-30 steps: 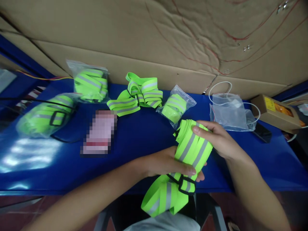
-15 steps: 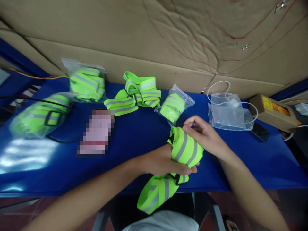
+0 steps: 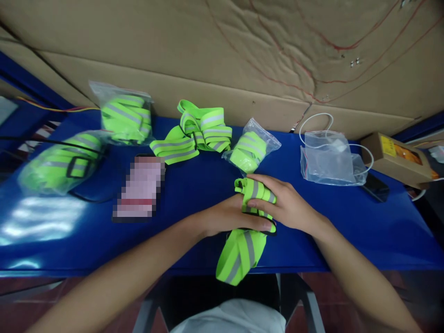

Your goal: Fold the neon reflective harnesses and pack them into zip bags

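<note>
A neon-green reflective strap [image 3: 258, 190] with grey stripes is bundled between my hands above the front of the table. My left hand [image 3: 239, 217] grips the bundle from the left, its thumb across a black buckle or edge on the near side. Fingers and thumb of my right hand [image 3: 282, 203] wrap over the bundle from the right. A loose loop of the strap hangs below my left hand, past the table edge. Just beyond lies a small clear zip bag [image 3: 251, 148] with a rolled green strap inside. Some fingers are hidden by the strap.
On the blue table [image 3: 194, 194] are a loose green strap [image 3: 211, 129], two larger bagged straps [image 3: 126, 118] and a blurred-out phone [image 3: 138, 187]. At right lie empty clear bags [image 3: 326, 159], a white cable, a dark device [image 3: 376, 187] and a cardboard box [image 3: 395, 159]. Cardboard lines the back.
My right hand has moved left and closed over the bundle. The bundle has turned and looks more compressed, and the hanging loop has risen and shifted right.
</note>
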Available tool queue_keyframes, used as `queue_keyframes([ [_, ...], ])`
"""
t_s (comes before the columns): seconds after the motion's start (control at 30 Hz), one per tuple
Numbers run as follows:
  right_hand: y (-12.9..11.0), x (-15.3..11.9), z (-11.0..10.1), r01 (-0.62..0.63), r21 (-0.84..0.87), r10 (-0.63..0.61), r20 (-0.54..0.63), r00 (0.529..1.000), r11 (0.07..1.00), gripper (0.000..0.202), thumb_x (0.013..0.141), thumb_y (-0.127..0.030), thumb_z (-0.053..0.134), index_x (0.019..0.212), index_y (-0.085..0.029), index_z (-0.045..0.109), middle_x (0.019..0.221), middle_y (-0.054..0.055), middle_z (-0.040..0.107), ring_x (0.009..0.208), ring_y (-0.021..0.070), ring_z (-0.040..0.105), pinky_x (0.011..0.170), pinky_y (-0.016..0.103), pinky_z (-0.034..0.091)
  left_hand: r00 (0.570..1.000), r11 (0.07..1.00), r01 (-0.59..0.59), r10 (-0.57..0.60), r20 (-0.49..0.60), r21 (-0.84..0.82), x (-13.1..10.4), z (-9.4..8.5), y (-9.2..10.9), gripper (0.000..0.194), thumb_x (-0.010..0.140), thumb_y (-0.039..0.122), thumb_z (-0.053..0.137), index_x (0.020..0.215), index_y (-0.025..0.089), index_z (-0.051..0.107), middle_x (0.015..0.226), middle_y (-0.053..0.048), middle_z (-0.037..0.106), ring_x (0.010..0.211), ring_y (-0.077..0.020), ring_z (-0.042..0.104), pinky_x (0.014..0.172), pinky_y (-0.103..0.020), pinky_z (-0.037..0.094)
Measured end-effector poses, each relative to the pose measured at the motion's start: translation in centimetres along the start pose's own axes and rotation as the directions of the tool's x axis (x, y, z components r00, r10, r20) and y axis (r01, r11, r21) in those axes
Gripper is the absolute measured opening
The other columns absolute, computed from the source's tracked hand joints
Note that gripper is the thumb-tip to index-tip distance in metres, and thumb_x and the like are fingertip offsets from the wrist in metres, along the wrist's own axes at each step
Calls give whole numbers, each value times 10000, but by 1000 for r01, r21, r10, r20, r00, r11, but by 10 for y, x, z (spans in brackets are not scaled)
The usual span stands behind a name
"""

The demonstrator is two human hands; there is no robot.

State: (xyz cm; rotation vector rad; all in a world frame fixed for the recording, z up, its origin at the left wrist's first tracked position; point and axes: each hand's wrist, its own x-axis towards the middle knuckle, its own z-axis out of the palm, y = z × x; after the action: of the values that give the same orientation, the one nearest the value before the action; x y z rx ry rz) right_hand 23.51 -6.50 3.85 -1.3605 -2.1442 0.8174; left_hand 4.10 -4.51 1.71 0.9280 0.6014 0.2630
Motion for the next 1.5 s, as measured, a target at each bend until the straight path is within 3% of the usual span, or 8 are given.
queue_keyframes([
  [0.23,-6,-2,-5,-54,-9,51,-207,977,998,478,915,-497,739,1332,-278,661,1270,41,749,1124,268,721,995,377,547,994,988,-2,-15,-104,-155,0,8,8,441,634,323,959,989,151,762,947,-67,778,879,-206,732,840,-323,556],
  [0.43,-6,-1,-12,-185,275,256,-247,935,943,347,911,-554,707,857,-213,740,781,-3,704,727,170,626,675,276,479,934,982,-187,179,-310,2,-4,6,15,1046,580,290,995,1481,277,464,1324,-83,691,1219,-287,659,987,-403,554],
  [0.7,0,7,-10,-158,426,228,-118,966,891,389,869,-556,748,724,-195,737,809,20,625,751,159,589,684,291,455,982,982,-144,126,-143,-126,-3,1,16,627,642,285,961,1211,194,712,1084,-64,786,956,-229,750,874,-337,581],
  [0.93,-1,-1,-18,40,201,-47,35,998,979,252,892,-447,773,773,-225,769,783,26,646,705,161,603,646,309,457,997,988,-62,55,57,140,-8,-4,17,338,682,314,923,941,178,755,905,-14,771,852,-193,731,788,-290,545],
  [1.07,-5,-3,-19,124,122,-100,-185,978,985,242,993,-430,641,1110,-269,778,931,52,690,838,197,648,755,350,505,983,983,-144,155,-94,115,-7,1,14,383,666,321,926,974,184,744,868,3,755,808,-191,719,759,-301,555],
  [1.27,-12,-10,-22,59,129,59,-752,657,990,317,1068,-398,477,895,-262,705,838,51,663,761,213,618,699,375,485,750,902,-428,393,-532,63,-1,0,15,421,666,329,931,1006,184,729,943,-20,756,859,-205,719,778,-311,586],
  [1.4,-16,-15,-13,101,-84,-131,-551,824,991,152,1017,-338,595,912,-266,678,871,56,701,812,231,657,753,402,525,503,774,-621,512,-696,121,2,-6,15,376,739,304,891,1062,208,725,1032,-27,753,967,-201,713,878,-324,582],
  [1.5,-15,-10,4,106,-183,-169,-378,910,977,209,940,-373,728,1104,-256,673,1054,82,721,968,256,685,829,416,549,462,741,-664,508,-727,96,5,-9,13,328,759,298,872,1030,207,712,1039,-30,751,1005,-201,714,919,-339,571],
])
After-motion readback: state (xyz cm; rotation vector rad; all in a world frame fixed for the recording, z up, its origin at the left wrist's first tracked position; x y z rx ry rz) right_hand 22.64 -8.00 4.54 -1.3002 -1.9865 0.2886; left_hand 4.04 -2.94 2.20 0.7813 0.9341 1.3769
